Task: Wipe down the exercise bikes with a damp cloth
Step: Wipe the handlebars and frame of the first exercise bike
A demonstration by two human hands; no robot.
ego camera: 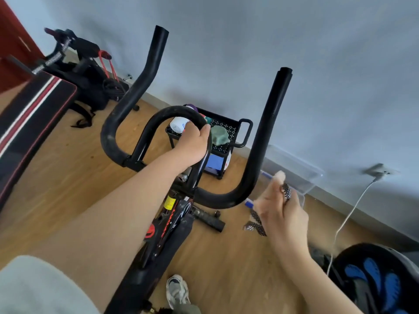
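The exercise bike's black handlebar fills the middle of the view, with two horns rising toward the grey wall. My left hand is closed around the central loop of the bar. Below it runs the bike's black frame with red lettering. To the right of the bar, my right hand is blurred and pinches a black-and-white patterned cloth, whose ends hang below the fingers. A green cloth sits just past my left thumb, apparently on the cart behind.
A black cart with a white bottle stands by the wall. At the left is a striped padded bench, with black gear behind it. A clear box, a white cable, a blue-and-black object and my shoe are at the right and bottom.
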